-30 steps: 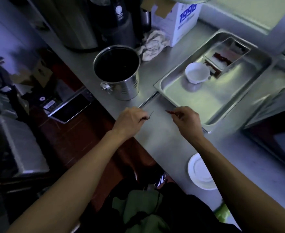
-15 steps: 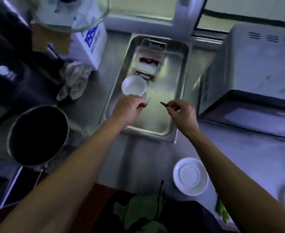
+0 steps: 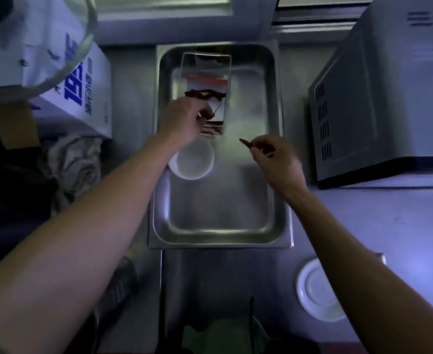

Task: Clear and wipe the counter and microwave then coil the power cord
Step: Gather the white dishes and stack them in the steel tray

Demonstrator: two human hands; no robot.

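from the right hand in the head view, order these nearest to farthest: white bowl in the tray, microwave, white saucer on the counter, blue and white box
1. Round white bowl, just left, in the steel tray.
2. Grey metal microwave, to the right.
3. Round white saucer, below, near the counter's edge.
4. Blue and white cardboard box, far left.

Measured from the right hand.

tray [image 3: 276, 175]: shiny silver
bowl [image 3: 197, 162]: white
box [image 3: 82, 80]: white with blue letters
microwave [image 3: 379, 98]: grey, with rows of dark slots
saucer [image 3: 315, 290]: white
rag [image 3: 75, 164]: dirty pale grey
small thing in right hand [image 3: 243, 142]: red
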